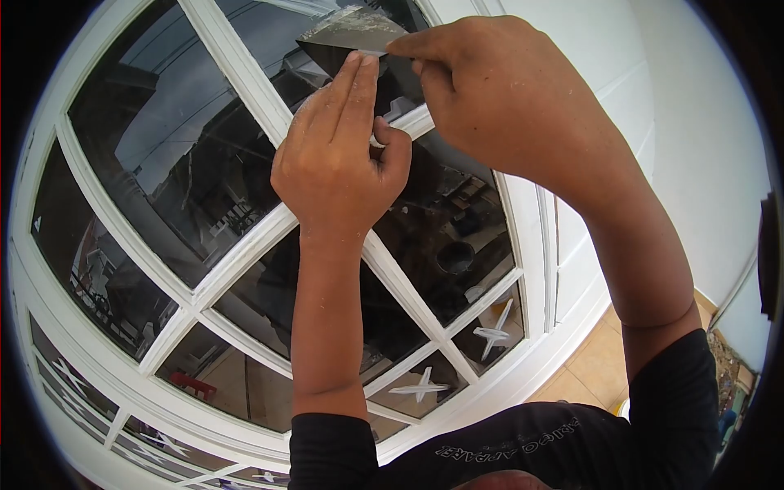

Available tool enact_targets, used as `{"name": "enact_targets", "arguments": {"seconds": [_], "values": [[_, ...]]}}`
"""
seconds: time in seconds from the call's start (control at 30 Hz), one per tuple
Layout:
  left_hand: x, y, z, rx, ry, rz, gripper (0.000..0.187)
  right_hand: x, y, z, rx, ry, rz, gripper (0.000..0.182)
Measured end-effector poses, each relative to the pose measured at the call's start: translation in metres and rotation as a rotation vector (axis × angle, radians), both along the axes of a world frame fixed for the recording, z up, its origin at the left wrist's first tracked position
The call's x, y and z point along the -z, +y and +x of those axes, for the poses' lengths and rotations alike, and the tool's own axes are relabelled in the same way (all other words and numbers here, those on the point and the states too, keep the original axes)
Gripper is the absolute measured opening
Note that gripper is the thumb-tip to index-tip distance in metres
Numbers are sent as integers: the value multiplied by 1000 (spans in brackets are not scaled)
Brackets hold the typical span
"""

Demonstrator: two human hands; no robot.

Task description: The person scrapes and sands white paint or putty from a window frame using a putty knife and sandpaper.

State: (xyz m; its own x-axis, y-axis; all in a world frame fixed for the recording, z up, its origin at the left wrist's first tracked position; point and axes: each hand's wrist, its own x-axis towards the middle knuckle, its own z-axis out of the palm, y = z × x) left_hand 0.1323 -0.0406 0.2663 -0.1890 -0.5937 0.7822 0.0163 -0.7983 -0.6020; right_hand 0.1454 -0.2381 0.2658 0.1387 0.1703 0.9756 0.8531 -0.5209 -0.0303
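A flat grey scraper [347, 34] with whitish paste smeared along its upper edge lies close to the window glass at the top. My right hand [490, 90] is closed at the scraper's right corner, with the index finger stretched along it. Most of that grip is hidden behind the hand. My left hand [339, 147] is just below, its first fingers straight and their tips at the scraper's lower edge. The left thumb is bent to the side, and pale dust or paste marks the fingers. Behind both hands runs the white window frame [245, 237].
Dark panes [180, 155] between the white bars reflect buildings and wires. White cross-shaped pieces [492, 331] show at the lower panes. To the right stands a white wall [694, 122], with tan floor tiles [592, 359] below. A red item [193, 385] shows through the glass.
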Motion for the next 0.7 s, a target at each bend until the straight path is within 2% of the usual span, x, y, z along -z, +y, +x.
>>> {"name": "enact_targets", "arguments": {"seconds": [0.13,0.23,0.33,0.43,0.53,0.6,0.7], "values": [[1,-1,0,-2,15,-17,53,-3,1,2,-4,25,7,32],[1,-2,-2,2,18,-31,53,-5,-4,5,-15,-78,-10,33],[1,-1,-2,-2,42,-39,53,-7,-4,0,28,80,-32,33],[2,-1,-2,3,46,-52,52,-5,-4,6,11,15,-6,33],[1,-2,-2,-3,54,-52,51,-7,-5,6,22,70,-3,33],[2,-1,-2,4,51,-54,51,-1,-4,13,9,-41,-8,33],[2,-2,-3,11,59,-57,51,-7,-4,12,40,2,-8,32]]}}
